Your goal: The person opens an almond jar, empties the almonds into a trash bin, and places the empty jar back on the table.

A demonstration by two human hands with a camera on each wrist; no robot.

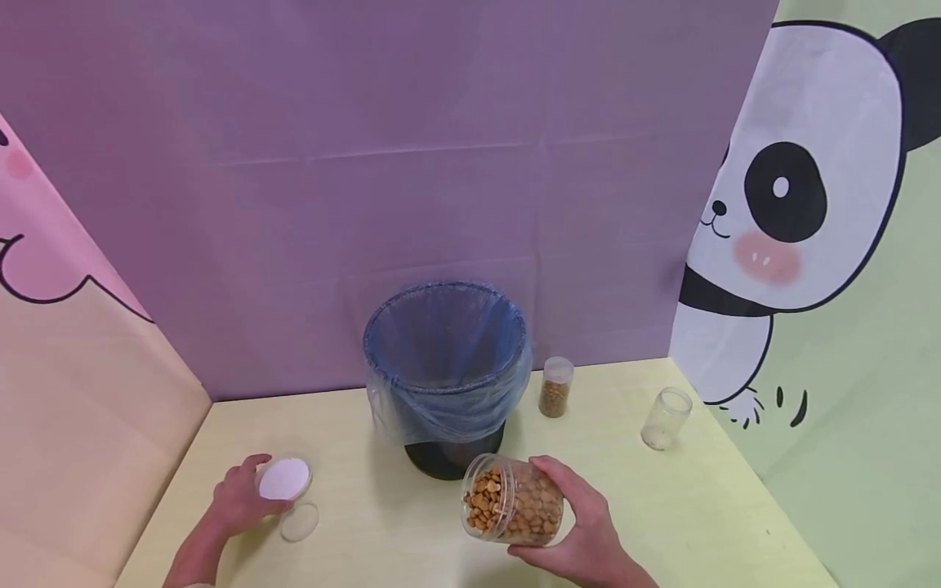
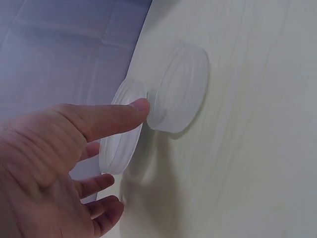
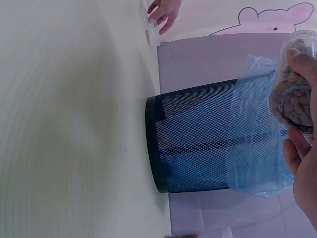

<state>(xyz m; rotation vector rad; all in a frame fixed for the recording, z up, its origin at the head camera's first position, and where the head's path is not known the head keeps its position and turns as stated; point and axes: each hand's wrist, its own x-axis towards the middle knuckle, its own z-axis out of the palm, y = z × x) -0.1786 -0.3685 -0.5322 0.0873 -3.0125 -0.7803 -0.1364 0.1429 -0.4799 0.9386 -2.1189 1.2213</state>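
My left hand (image 1: pixel 238 500) holds a round, pale jar lid (image 1: pixel 284 478) by its rim, tilted up from the table. In the left wrist view the thumb lies along the edge of that lid (image 2: pixel 124 144), with the fingers behind and below. A second clear lid (image 1: pixel 300 523) lies on the table right beside it. My right hand (image 1: pixel 588 531) grips a clear wide-mouthed jar (image 1: pixel 544 490) tipped on its side, its open mouth turned left. Brown kibble (image 1: pixel 485 500) fills much of the jar, reaching its mouth.
A black mesh waste bin (image 3: pixel 198 139) with a blue bag (image 1: pixel 456 412) over its rim stands at mid-table, just behind the jar. Right of it is a small container of kibble (image 1: pixel 554 396). Farther right stands a clear jar (image 1: pixel 665 420). A purple wall (image 1: pixel 441 163) closes the back.
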